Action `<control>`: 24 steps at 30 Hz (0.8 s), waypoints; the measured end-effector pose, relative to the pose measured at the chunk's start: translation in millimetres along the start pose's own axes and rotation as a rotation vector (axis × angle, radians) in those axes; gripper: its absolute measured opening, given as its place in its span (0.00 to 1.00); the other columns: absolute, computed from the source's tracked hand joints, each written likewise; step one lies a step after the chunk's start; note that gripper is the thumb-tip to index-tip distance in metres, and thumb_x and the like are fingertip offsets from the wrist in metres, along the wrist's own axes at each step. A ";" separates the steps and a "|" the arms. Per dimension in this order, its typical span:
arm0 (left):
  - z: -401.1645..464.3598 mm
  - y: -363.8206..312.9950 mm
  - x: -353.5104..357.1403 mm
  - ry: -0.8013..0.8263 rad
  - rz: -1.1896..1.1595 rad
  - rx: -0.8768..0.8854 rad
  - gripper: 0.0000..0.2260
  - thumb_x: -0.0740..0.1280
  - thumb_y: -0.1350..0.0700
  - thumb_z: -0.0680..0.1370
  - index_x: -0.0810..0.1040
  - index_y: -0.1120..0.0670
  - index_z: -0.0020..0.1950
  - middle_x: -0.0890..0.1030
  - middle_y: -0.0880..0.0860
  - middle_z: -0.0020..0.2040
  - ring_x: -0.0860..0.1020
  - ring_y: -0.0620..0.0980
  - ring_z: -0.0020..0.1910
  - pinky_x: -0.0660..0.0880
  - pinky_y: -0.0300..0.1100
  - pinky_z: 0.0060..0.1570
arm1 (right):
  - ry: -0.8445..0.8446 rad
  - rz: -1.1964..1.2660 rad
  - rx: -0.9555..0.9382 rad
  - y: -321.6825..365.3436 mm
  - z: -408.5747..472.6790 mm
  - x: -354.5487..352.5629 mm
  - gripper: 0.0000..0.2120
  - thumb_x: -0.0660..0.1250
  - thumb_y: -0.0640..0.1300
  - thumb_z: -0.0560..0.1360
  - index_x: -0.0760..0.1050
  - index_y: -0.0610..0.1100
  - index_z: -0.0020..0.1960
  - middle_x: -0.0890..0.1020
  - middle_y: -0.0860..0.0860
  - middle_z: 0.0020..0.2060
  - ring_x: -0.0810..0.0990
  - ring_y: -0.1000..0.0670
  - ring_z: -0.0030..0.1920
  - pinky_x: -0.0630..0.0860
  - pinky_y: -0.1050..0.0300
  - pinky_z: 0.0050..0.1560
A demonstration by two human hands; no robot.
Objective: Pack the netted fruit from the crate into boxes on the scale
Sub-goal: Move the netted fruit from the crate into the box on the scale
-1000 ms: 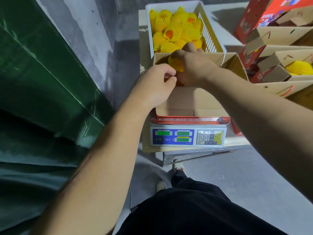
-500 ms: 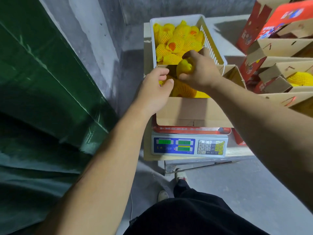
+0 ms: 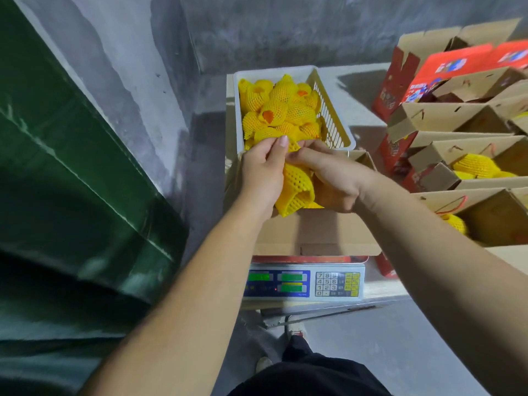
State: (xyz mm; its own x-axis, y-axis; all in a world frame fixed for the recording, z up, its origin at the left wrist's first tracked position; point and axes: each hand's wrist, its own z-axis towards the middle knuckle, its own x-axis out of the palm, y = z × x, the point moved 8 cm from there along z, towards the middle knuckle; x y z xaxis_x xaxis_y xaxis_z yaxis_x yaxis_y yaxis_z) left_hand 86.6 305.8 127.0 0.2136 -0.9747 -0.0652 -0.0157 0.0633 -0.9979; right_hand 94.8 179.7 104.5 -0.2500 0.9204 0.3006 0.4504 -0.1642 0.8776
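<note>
Head view, the only one I have: my left hand and right hand meet at the centre of the frame over the open cardboard box that sits on the scale; between them I hold a netted fruit, the left grip curled round its upper end with the thumb on the net, the right grip curled against its right side. The fruit hangs just over the box's far edge, right below the white crate, which sits above centre and is heaped with more netted fruit.

Risks as I judge them: the foam net looks loose at its lower end, so the fruit could slide out of the sleeve if I pull on the net alone; my forearms cross the box's near wall, and any weight on it would falsify the reading on the scale; the box overhangs the scale pan on the right, so a hard drop there could tip it; the packed boxes stand near at right of the frame on the same surface, and a wide elbow swing could knock their raised flaps.
</note>
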 end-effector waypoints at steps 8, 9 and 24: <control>30.8 13.4 23.6 -0.043 -0.112 -0.123 0.07 0.67 0.49 0.85 0.82 0.48 0.59 0.85 0.46 0.56 0.81 0.44 0.57 0.78 0.42 0.59 | -0.013 -0.202 -0.029 15.6 15.6 -24.2 0.19 0.74 0.58 0.77 0.78 0.42 0.52 0.86 0.47 0.43 0.86 0.46 0.43 0.80 0.49 0.41; 34.8 13.6 28.2 -0.030 -0.111 -0.121 0.07 0.67 0.48 0.85 0.82 0.47 0.59 0.85 0.45 0.56 0.81 0.43 0.58 0.77 0.41 0.58 | -0.046 -0.248 -0.063 20.6 17.8 -31.5 0.21 0.75 0.59 0.75 0.76 0.41 0.49 0.81 0.46 0.40 0.80 0.45 0.39 0.75 0.49 0.39; 75.3 6.2 61.3 0.161 0.695 0.219 0.08 0.66 0.53 0.84 0.82 0.47 0.60 0.80 0.46 0.57 0.78 0.47 0.58 0.78 0.49 0.58 | -0.340 -1.273 -0.513 106.8 56.1 -94.7 0.15 0.64 0.61 0.78 0.80 0.52 0.52 0.84 0.54 0.40 0.81 0.48 0.42 0.77 0.51 0.42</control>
State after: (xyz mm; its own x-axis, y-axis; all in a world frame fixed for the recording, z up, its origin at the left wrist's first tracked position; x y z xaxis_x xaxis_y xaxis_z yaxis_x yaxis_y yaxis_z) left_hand 173.2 262.6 116.7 0.0793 -0.7127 -0.6970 0.1041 0.7013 -0.7053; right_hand 214.7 94.9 148.8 0.0053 0.5619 -0.8272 -0.2987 0.7903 0.5350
